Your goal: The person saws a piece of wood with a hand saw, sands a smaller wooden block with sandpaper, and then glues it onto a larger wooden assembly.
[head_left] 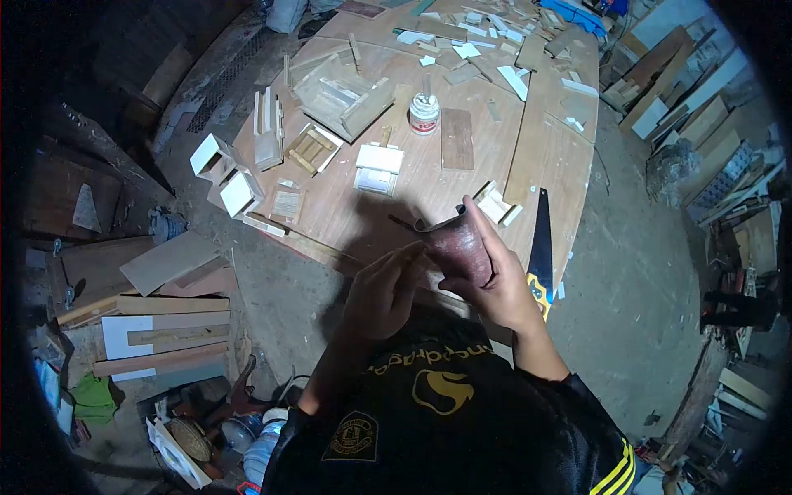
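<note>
A glossy, dark maroon, wallet-like piece (462,252) is held up in front of my chest, near the table's front edge. It curves like folded leather and gapes along its top edge. My right hand (505,293) wraps round its right side, fingers along the edge. On the opposite side, my left hand (384,289) has its fingers closed together at the left edge, partly in shadow. A thin dark strip sticks out to the left above those fingers. Below the hands, the black shirt fills the view.
The wooden table (322,219) bears a wooden box (342,99), a white jar (424,114) with a brush, small wooden frames and many offcuts. A handsaw (540,239) lies at the right edge. Boards (165,330) are stacked on the floor at left; more planks lean at right.
</note>
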`<action>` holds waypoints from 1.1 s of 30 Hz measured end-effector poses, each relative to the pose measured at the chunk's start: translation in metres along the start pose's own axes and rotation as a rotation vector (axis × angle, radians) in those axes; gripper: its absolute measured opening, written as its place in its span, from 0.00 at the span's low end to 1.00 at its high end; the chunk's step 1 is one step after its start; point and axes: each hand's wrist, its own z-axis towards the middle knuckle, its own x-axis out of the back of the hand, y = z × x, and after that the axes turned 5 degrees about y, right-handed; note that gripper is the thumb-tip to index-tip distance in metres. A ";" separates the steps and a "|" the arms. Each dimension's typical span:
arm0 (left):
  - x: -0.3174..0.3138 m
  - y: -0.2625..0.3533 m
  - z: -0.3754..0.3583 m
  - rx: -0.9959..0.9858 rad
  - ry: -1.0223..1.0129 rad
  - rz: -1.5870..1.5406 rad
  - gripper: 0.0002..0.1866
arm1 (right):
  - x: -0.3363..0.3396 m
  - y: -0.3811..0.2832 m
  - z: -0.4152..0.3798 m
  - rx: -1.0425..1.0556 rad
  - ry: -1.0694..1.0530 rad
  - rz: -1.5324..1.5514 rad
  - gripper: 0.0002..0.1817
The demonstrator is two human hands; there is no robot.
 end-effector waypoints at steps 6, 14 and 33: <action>0.004 -0.002 -0.002 0.035 -0.028 0.039 0.09 | -0.004 0.002 0.002 0.073 -0.015 -0.060 0.46; 0.010 0.003 -0.001 0.044 -0.047 0.031 0.08 | -0.005 0.025 0.010 0.153 -0.087 -0.179 0.38; -0.012 -0.009 -0.002 0.253 0.004 -0.167 0.09 | 0.006 0.024 0.044 0.008 0.079 -0.150 0.24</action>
